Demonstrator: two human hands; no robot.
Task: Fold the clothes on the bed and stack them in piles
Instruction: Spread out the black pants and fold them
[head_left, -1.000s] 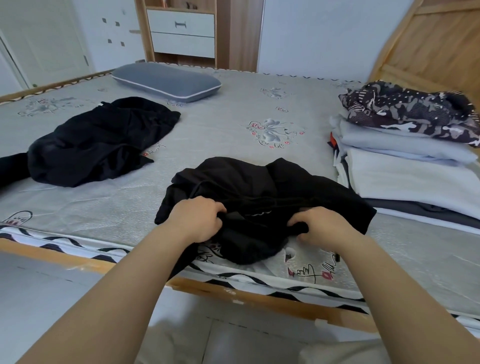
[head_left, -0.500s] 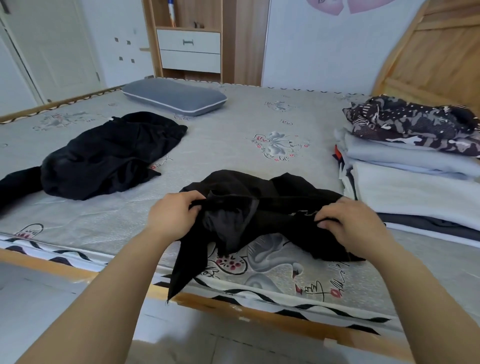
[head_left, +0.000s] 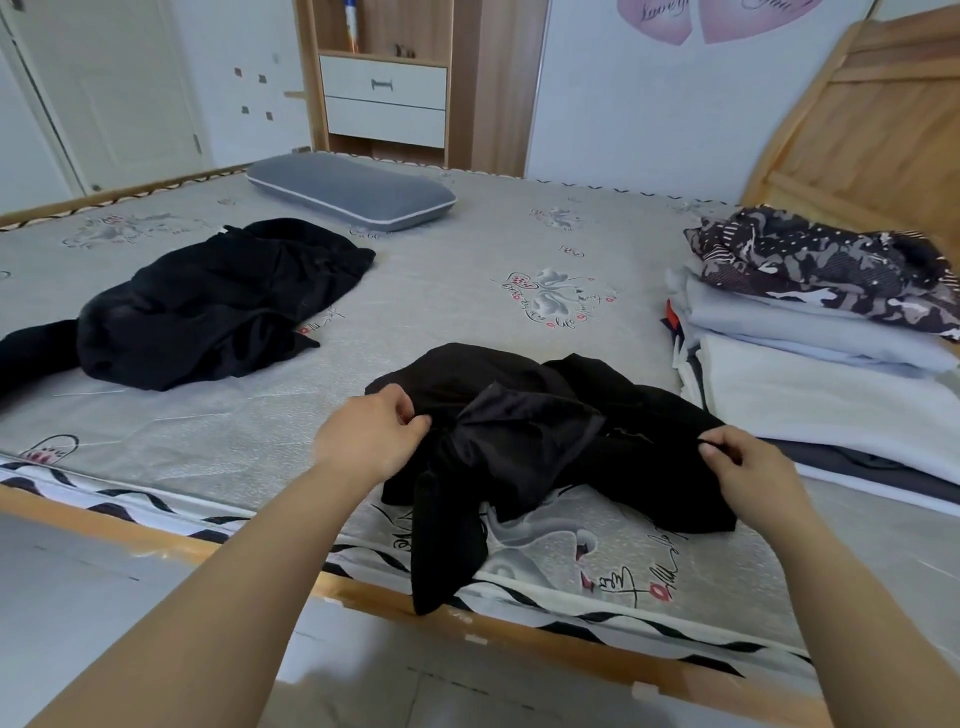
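Note:
A crumpled black garment (head_left: 524, 441) lies at the near edge of the bed (head_left: 457, 291), one strip of it hanging over the mattress edge. My left hand (head_left: 371, 441) pinches its left side and my right hand (head_left: 748, 470) pinches its right side, holding the top edge raised and stretched between them. A second black garment (head_left: 208, 306) lies unfolded on the left of the bed. At the right stands a pile of folded clothes (head_left: 821, 358), white and pale items below, a dark patterned one on top.
A grey pillow (head_left: 350, 192) lies at the far side of the bed. A wooden headboard (head_left: 872, 124) rises at the right. A wooden cabinet with white drawers (head_left: 384, 98) stands against the far wall. Tiled floor (head_left: 104, 587) lies below the bed's near edge.
My hands have lifted the black garment's edge off the mattress and moved apart, spreading it. The view has tilted upward.

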